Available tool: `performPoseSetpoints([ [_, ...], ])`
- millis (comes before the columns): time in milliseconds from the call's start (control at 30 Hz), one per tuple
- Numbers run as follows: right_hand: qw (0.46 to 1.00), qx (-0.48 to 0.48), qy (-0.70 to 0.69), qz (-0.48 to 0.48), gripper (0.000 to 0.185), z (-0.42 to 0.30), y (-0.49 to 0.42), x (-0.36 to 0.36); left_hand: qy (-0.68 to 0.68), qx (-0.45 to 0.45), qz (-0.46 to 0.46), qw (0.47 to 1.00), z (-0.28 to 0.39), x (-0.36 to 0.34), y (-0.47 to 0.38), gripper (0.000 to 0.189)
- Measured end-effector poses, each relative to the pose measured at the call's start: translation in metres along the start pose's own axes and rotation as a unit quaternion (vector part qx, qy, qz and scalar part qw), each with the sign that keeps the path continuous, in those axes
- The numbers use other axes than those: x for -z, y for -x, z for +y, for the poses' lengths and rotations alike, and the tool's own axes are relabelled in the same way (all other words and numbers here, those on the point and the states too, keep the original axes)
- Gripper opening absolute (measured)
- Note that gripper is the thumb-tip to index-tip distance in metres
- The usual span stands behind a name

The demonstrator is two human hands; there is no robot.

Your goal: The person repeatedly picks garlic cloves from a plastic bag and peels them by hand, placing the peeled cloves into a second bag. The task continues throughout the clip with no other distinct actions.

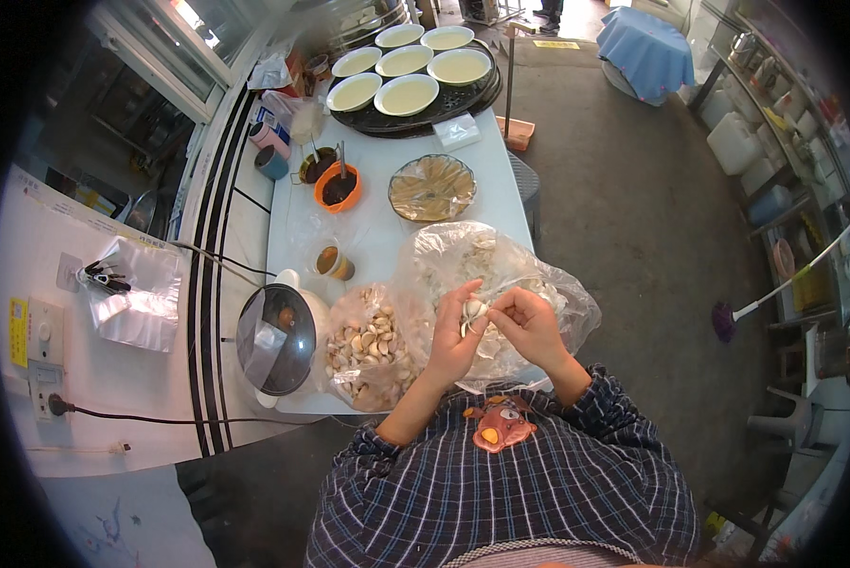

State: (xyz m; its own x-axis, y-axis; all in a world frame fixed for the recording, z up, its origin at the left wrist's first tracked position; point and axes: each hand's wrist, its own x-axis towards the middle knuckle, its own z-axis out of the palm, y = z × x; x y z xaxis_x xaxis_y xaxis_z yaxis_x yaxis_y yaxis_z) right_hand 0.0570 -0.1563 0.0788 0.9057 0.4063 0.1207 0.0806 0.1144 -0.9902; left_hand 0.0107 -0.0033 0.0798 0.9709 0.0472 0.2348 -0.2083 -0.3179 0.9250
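My left hand [454, 341] holds a partly peeled garlic bulb [475, 309] between thumb and fingers. Thumb and forefinger of my right hand [533, 326] pinch at the bulb's right side. Both hands are over a large clear plastic bag [571, 304] that lies spread on the table, with papery garlic skins [487, 255] inside. To the left of my left hand, a second clear bag holds many loose garlic cloves [371, 341]. What my right fingertips pinch is too small to make out.
An electric cooker [279, 337] with a dark glass lid stands at the table's left edge. Beyond are a cup of brown spice [334, 263], an orange bowl [338, 188] and a film-covered glass dish [432, 188]. Several white plates [406, 95] sit on a black round tray. Trailing by the wall is a power cord [148, 420].
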Motion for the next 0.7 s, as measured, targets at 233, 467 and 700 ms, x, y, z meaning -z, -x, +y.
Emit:
performPoseSetpoints([
  [233, 0.978, 0.062, 0.189, 0.067, 0.009, 0.005, -0.003, 0.008, 0.202, 0.095, -0.031, 0.974, 0.0, 0.0, 0.001, 0.045],
  [467, 0.994, 0.03, 0.081, 0.068, 0.01, 0.01, -0.004, 0.007, 0.343, 0.151, 0.001, 0.927, 0.001, -0.003, 0.002, 0.048],
  [700, 0.998, -0.005, 0.061, -0.012, 0.007, -0.006, -0.004, 0.008, 0.192, 0.091, -0.029, 0.977, -0.01, -0.002, 0.002, 0.049],
])
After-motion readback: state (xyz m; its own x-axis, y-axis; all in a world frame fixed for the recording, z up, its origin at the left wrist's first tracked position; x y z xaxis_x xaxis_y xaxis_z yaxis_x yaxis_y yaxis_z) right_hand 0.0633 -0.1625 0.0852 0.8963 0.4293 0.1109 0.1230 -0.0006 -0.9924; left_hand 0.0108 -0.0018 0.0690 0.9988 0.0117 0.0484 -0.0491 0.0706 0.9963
